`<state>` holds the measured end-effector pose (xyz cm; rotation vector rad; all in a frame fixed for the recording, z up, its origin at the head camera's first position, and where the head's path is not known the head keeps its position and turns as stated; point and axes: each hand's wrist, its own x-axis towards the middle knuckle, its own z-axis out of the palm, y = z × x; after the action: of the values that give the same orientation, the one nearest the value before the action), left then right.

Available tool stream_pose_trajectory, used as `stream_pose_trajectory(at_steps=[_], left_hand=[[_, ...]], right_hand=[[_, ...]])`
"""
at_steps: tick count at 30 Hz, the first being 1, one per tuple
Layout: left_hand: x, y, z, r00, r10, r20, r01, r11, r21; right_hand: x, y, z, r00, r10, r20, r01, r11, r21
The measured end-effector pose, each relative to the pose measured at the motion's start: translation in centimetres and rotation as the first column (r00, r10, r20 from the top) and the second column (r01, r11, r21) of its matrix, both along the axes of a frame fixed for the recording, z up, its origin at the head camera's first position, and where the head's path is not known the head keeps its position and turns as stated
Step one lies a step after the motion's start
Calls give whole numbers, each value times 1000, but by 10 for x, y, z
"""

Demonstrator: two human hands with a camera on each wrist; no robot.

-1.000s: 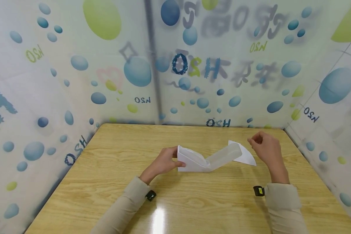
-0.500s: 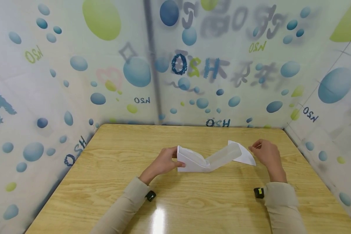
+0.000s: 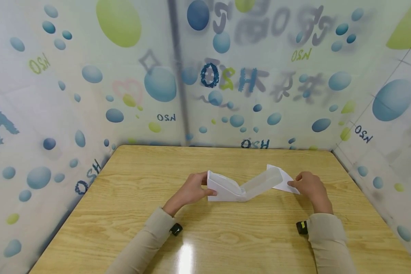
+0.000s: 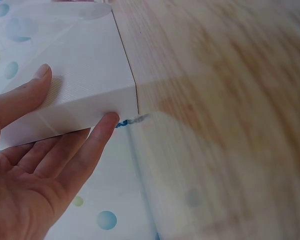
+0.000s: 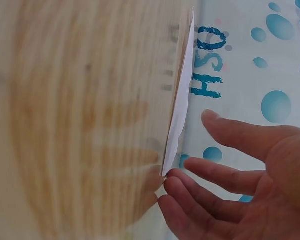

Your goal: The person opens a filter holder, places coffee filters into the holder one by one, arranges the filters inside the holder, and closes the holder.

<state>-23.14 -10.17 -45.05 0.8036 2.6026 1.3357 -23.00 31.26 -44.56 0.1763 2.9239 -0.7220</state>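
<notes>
On the table lies a white box (image 3: 226, 190) with a translucent plastic flap (image 3: 263, 182) folded out to the right. My left hand (image 3: 191, 188) holds the box's left end, thumb on one face and fingers on another, as the left wrist view also shows. Partly behind the flap's far end rests a flat white piece of paper (image 3: 288, 184) with a curved edge. My right hand (image 3: 309, 189) reaches over its right side. In the right wrist view the fingertips (image 5: 171, 185) are right at the paper's near end, with the thumb raised apart from it.
Everything stands on a wood-grain table (image 3: 140, 163). Behind it and along both sides hangs a white sheet (image 3: 130, 68) printed with blue and green dots. A dark wrist device shows beside each cuff.
My right hand has come down and slightly left from above the table's right side to the white paper. The left hand and the box have stayed in place.
</notes>
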Motion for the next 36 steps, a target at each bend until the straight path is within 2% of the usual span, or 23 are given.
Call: stream_pose_trajectory(at_steps=[10, 30, 36], left_hand=[[-1, 0, -1, 1000, -6, -12, 6, 1000, -16], [0, -1, -1, 1000, -1, -13, 1, 1000, -16], [0, 0, -2, 1000, 5, -9, -5, 1000, -14]], right_hand=[[0, 2, -2, 999, -23, 42, 22, 1000, 16], [-3, 0, -1, 998, -24, 60, 24, 1000, -10], [-5, -1, -2, 1000, 0, 28, 0, 1000, -16]])
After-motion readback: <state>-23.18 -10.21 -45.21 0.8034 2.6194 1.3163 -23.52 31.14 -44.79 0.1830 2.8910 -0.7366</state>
